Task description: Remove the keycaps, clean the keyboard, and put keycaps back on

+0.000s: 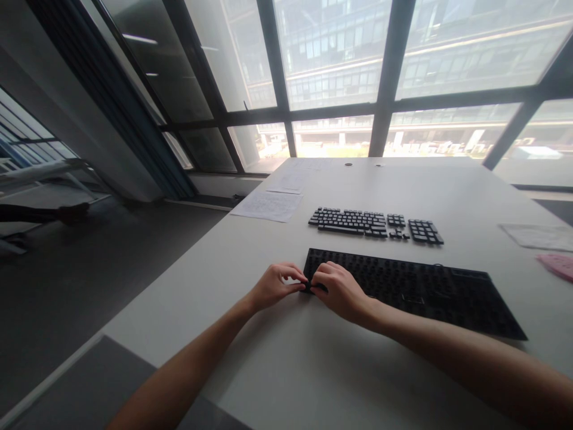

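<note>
A black keyboard base with its keycaps removed lies on the white table in front of me. Behind it the loose black keycaps are laid out in keyboard order. My left hand and my right hand meet at the base's near left corner. The fingers of both are pinched together on a small black piece there, probably a keycap, mostly hidden between the fingertips.
Printed paper sheets lie at the table's far left edge. A clear plastic sleeve and a pink item sit at the right. Large windows stand behind the table; the floor drops away on the left.
</note>
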Demonstrator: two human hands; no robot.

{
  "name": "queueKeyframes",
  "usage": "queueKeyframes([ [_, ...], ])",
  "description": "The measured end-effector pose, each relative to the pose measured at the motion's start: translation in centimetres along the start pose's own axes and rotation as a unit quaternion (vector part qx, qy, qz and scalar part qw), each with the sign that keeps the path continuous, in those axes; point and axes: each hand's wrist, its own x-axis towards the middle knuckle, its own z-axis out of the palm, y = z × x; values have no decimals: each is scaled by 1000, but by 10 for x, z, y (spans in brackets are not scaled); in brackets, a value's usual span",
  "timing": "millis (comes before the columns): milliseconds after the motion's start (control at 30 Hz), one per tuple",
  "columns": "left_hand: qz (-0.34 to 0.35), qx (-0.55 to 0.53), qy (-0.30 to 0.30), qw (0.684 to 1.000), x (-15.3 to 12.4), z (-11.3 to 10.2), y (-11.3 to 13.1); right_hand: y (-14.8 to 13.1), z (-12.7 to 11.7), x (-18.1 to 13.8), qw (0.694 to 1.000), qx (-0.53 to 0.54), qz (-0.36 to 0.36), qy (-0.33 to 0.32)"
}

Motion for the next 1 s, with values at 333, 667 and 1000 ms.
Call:
queueKeyframes([
  [333,10,4,-2,1000,0,-1,2,-3,-3,2,1000,0,6,-26],
  [667,48,53,20,997,-1,5,-3,-7,-1,-1,995,-90,-22,-45],
  [1000,55,99,16,993,-2,5,2,-5,2,1,994,-86,-11,-59],
])
